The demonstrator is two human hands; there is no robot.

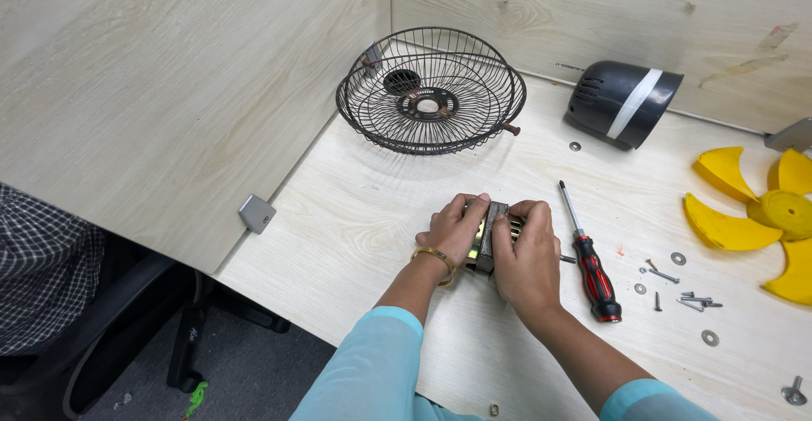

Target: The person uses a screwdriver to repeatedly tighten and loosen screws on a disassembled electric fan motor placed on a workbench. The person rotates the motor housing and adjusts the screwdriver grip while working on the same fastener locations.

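Note:
My left hand (454, 230) and my right hand (526, 252) both grip a small fan motor (488, 233), a dark metal block with a yellowish side, resting on the pale wooden table (355, 218). The hands cover most of it. A gold bangle sits on my left wrist. A screwdriver (592, 265) with a red and black handle lies just right of my right hand, its tip pointing away from me.
Two stacked black wire fan guards (430, 91) sit at the back centre. A black motor housing (623, 102) lies back right. A yellow fan blade (761, 218) is at the right edge. Loose screws and washers (685, 298) are scattered beside the screwdriver. Wooden partitions stand left and behind.

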